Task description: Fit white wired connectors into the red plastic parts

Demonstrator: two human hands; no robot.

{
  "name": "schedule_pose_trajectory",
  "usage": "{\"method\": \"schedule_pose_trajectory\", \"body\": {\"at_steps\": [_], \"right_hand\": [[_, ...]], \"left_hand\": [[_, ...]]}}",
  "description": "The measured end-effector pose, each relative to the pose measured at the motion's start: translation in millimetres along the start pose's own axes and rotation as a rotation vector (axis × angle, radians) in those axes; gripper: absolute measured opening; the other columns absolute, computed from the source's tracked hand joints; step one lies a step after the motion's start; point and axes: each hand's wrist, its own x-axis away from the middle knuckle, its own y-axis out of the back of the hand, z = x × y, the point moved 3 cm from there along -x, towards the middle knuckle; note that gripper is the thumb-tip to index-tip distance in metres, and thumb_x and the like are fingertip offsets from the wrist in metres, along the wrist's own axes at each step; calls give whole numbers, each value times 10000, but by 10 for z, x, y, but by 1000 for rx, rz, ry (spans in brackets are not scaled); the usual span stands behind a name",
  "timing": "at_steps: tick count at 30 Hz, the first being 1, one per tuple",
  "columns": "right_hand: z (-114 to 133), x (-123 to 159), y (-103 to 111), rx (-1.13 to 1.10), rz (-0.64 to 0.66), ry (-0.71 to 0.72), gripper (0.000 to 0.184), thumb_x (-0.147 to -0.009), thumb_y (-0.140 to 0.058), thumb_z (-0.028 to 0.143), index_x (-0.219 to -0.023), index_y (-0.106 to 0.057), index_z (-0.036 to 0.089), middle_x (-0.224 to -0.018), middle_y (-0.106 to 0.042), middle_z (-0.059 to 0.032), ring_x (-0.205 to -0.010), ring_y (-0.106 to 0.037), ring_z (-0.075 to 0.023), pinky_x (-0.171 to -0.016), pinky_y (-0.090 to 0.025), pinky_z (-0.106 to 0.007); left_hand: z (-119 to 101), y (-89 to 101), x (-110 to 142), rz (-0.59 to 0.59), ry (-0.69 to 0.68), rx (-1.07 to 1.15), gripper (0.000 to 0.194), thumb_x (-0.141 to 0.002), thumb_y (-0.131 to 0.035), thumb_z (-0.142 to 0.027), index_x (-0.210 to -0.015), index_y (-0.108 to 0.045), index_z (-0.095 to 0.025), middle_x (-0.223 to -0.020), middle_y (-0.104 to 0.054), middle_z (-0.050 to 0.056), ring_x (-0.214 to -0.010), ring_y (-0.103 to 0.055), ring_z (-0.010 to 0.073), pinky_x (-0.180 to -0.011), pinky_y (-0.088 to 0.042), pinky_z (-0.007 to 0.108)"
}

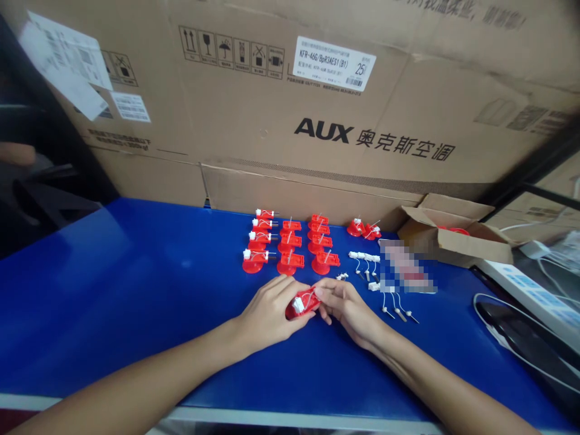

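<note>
My left hand (267, 314) and my right hand (347, 308) meet at the middle of the blue table (136, 284). Both grip one small red plastic part (301, 303) that carries a white connector and thin wire. The left fingers wrap it from below; the right fingertips pinch its right end. Just beyond the hands stand rows of several similar red parts (290, 244). Loose white connectors with wire leads (365, 260) lie to the right of the rows.
A large AUX cardboard carton (317, 121) walls off the back of the table. A small open cardboard box (446, 232) sits at the right, with a white power strip (525, 287), cables and a dark object (516, 332) further right. A blurred patch lies beside the connectors.
</note>
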Motion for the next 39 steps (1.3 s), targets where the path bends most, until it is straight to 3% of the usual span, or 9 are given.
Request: {"method": "schedule_pose_trajectory", "body": {"at_steps": [10,20,26,32,36,39], "right_hand": [[10,-15,-43,-97,20,-43,230,-795,-615,353,-805,-600,124,-594,-593,-23,-531,-550,-118,-536,-469,-259],[-45,-7,-19,18,-89,22,284,-780,-626,391,-686,-531,140,-483,-432,58,-397,-327,-40,-386,-214,-176],[-61,-33,-6,34,-147,56,293,-773,-627,401,-682,-527,141,-487,-438,58,-382,-312,-38,-372,-227,-181],[-59,-19,-4,32,-113,66,281,-772,-631,392,-695,-533,140,-472,-443,61,-356,-330,-36,-349,-245,-169],[35,19,-22,-16,-33,100,303,-810,-571,435,-766,-567,136,-624,-567,-8,-426,-474,-78,-380,-366,-199],[152,34,43,-64,-69,174,320,-845,-513,451,-890,-593,144,-744,-589,-36,-496,-521,-96,-395,-390,-204]], "left_hand": [[55,-34,-5,-30,-8,-57,201,-813,-589,-227,-1009,-565,-189,-885,-631,36,-810,-551,186,-757,-422,335],[-5,-52,4,-13,-10,-45,242,-826,-586,-277,-1050,-551,-193,-904,-620,39,-813,-537,186,-762,-422,334],[-13,-14,5,-11,17,-83,351,-799,-608,-329,-1120,-551,-198,-1011,-562,69,-913,-513,207,-833,-432,350],[-52,8,45,30,56,-116,328,-828,-568,-309,-1139,-556,-205,-909,-539,54,-843,-547,177,-759,-472,298],[-121,208,-128,132,39,-138,309,-773,-609,-269,-1075,-581,-208,-938,-576,39,-820,-588,164,-734,-485,271],[-94,544,-511,120,8,-203,278,-759,-611,-271,-1028,-599,-198,-972,-611,37,-871,-597,169,-777,-471,275]]}}
